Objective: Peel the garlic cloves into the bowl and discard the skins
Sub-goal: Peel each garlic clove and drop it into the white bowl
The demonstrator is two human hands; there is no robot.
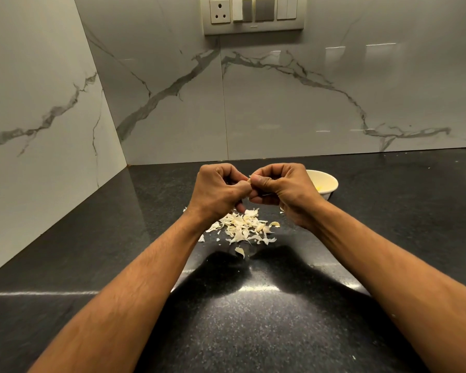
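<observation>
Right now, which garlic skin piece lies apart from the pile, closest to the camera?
The lone curled skin piece lies nearer the camera than the skin pile.

Two bare arms show from near the elbows down to the left hand [218, 189] and the right hand [283, 191], with no sleeves, no watch, no rings and no gloves on them, just some fine hair along the arms.
</observation>
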